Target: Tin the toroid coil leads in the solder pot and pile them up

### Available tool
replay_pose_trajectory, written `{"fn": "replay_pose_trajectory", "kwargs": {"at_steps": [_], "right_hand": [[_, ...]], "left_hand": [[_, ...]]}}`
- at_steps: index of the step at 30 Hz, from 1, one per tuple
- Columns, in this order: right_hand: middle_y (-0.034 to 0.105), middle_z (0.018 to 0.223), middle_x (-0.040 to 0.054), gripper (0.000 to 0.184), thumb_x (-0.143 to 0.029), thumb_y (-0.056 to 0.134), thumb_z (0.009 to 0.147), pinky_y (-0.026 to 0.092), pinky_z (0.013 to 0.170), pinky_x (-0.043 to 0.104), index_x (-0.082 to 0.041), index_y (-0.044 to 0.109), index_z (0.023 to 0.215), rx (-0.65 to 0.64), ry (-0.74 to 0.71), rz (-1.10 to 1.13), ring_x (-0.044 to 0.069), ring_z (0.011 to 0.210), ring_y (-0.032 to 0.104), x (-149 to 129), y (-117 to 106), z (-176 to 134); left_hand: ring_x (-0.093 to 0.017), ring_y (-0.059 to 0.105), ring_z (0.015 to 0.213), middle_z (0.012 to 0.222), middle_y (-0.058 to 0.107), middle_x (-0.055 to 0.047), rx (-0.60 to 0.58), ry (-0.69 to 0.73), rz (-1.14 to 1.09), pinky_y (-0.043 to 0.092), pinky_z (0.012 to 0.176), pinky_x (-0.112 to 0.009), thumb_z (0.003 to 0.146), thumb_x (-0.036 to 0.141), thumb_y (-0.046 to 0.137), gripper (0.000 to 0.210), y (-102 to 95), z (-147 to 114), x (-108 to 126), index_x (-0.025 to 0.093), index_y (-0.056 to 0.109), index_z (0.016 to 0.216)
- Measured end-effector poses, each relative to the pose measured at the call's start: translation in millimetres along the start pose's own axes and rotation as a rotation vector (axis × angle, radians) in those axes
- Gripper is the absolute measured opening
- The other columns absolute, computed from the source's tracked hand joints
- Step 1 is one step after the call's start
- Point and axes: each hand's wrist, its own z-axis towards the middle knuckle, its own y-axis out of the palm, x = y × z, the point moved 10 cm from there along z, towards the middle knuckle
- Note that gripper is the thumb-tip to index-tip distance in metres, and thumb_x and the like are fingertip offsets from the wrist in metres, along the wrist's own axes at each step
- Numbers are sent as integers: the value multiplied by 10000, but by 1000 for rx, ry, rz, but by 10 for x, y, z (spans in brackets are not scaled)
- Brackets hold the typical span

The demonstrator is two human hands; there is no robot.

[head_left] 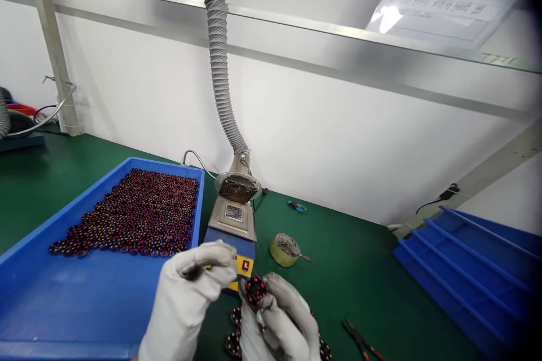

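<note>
Both hands wear white gloves with darkened fingertips. My right hand (288,316) is closed around a small round black part (256,291) with red spots around its rim, held up in the fingers. Just to its left is my left hand (190,282), its fingers curled together in a pinch; whatever may be between them is too small to make out. More round black parts (232,344) with light spots lie on the green table below, partly hidden by my right hand. Beyond the hands stands a blue and yellow heated pot (232,219) with a square silvery opening on top.
A blue tray (80,287) at left holds many similar round parts (139,211). A fume hood (239,180) hangs from a grey hose (218,51) behind the pot. Right of it are a yellow-green tin (283,256), pliers (358,338), small cutters (297,206) and stacked blue trays (470,276).
</note>
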Motion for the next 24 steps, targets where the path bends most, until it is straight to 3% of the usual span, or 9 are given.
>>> {"fn": "replay_pose_trajectory", "kwargs": {"at_steps": [2,4,8,13,16,20,22,24], "right_hand": [[669,1016,8,448,-45,624,704,506,805,469,-391,643,988,61,-129,-52,285,993,598,-123,7,-4],[654,1041,6,505,-29,618,701,514,797,456,-409,617,1034,60,-169,-77,275,997,594,-161,47,-14],[638,1063,-14,690,73,628,628,505,822,467,-453,567,1070,9,-151,-147,265,1014,585,-148,92,-42],[614,1078,-4,595,13,629,649,487,830,465,-427,577,1047,-28,-138,-126,260,1010,575,-133,150,-68],[603,1030,4,587,15,645,636,517,735,398,-414,573,1031,40,-118,-140,240,965,577,-127,164,-57],[600,970,16,500,21,673,604,525,699,353,-341,586,937,104,-73,-99,208,890,594,-120,195,-16],[609,956,17,447,4,663,623,533,693,315,-309,588,932,120,0,-14,182,870,608,-40,173,33],[634,950,20,417,-19,668,627,542,681,286,-294,605,934,76,117,78,172,861,627,123,177,126]], "left_hand": [[-167,633,706,711,701,-27,-20,8,38,500,590,-209,569,144,678,126,-3,1,63,188,705,685],[-174,638,742,793,713,-39,-117,-57,124,506,611,-211,583,153,690,213,104,-13,55,187,704,792],[-161,639,767,828,717,-33,-253,-198,155,506,696,-218,662,205,675,220,297,-76,-64,177,679,880],[-161,640,777,829,722,-37,-251,-273,106,495,713,-219,652,207,700,174,299,-55,-185,155,682,817],[-158,648,782,822,726,-38,-140,-217,54,497,731,-215,663,243,705,193,158,43,-117,155,686,834],[-180,654,839,870,722,-51,67,-82,49,509,777,-236,665,321,713,312,-188,124,66,157,675,928],[-188,652,837,891,716,-52,83,-43,201,519,765,-245,672,357,700,308,-332,109,128,174,679,919],[-193,646,837,891,712,-49,-7,35,476,516,772,-256,709,368,659,229,-401,72,176,205,691,867]]}}
